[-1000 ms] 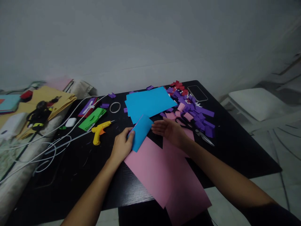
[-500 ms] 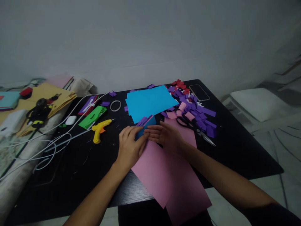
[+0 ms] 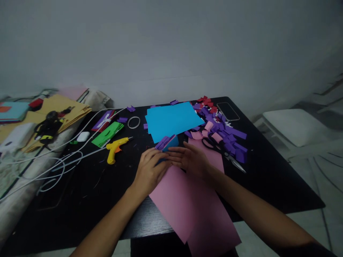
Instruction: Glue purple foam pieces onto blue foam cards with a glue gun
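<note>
My left hand [image 3: 150, 169] is closed on a small blue paper piece [image 3: 173, 142], its thumb toward me and its fingers over the left side. Small purple paper strips [image 3: 163, 143] lie along the far left edge of that piece. From the right, my right hand [image 3: 194, 160] reaches in with fingers stretched out flat, their tips at the blue piece beside my left thumb. Both hands partly hide the piece. Beneath them are two long pink paper sheets [image 3: 173, 203], overlapping and hanging past the table's near edge. Just beyond lie blue paper sheets [image 3: 174, 119].
Scissors [image 3: 227, 156] and a heap of cut purple paper pieces [image 3: 223, 132] lie right, near a phone [image 3: 228, 111]. Left are a yellow glue gun [image 3: 114, 148], green paper [image 3: 108, 134], a ring [image 3: 133, 122] and white cables [image 3: 63, 162]. A white stool [image 3: 286, 125] stands right.
The view has tilted up slightly, so the table sits lower in the picture. Both hands keep nearly the same pose around the blue paper piece, whose purple strips show a little more.
</note>
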`<state>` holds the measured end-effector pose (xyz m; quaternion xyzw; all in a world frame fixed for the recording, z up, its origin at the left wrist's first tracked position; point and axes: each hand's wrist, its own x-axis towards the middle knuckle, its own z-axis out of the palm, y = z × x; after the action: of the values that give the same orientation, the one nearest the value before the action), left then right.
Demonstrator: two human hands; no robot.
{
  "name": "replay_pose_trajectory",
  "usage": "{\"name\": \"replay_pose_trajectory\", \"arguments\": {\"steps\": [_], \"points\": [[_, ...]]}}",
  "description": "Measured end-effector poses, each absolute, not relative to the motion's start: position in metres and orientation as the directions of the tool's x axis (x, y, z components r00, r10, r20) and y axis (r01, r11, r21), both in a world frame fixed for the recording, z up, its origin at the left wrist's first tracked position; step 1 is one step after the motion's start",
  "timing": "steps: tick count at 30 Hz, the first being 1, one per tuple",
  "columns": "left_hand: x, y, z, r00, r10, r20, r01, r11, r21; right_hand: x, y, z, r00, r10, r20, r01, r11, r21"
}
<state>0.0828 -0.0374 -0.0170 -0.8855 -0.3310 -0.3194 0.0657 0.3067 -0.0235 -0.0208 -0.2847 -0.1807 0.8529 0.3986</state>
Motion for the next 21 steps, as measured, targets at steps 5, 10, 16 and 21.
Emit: {"name": "replay_pose_trajectory", "arguments": {"steps": [5, 10, 16, 21], "points": [[0.084, -0.035, -0.013, 0.562, 0.583, 0.587, 0.630, -0.761, 0.153, 0.309, -0.023, -0.021, -0.535, 0.778, -0.330, -0.577, -0.621, -0.530], [0.085, -0.035, -0.011, 0.469, 0.641, 0.607, 0.628, -0.726, 0.281, 0.309, -0.021, -0.026, -0.524, 0.788, -0.322, -0.574, -0.606, -0.551], [0.077, -0.037, -0.010, 0.315, 0.647, 0.694, 0.570, -0.714, 0.407, 0.311, -0.018, -0.031, -0.475, 0.818, -0.325, -0.551, -0.564, -0.615], [0.066, -0.031, -0.007, 0.099, 0.721, 0.686, 0.558, -0.611, 0.562, 0.313, -0.015, -0.032, -0.416, 0.841, -0.345, -0.553, -0.536, -0.638]]}}
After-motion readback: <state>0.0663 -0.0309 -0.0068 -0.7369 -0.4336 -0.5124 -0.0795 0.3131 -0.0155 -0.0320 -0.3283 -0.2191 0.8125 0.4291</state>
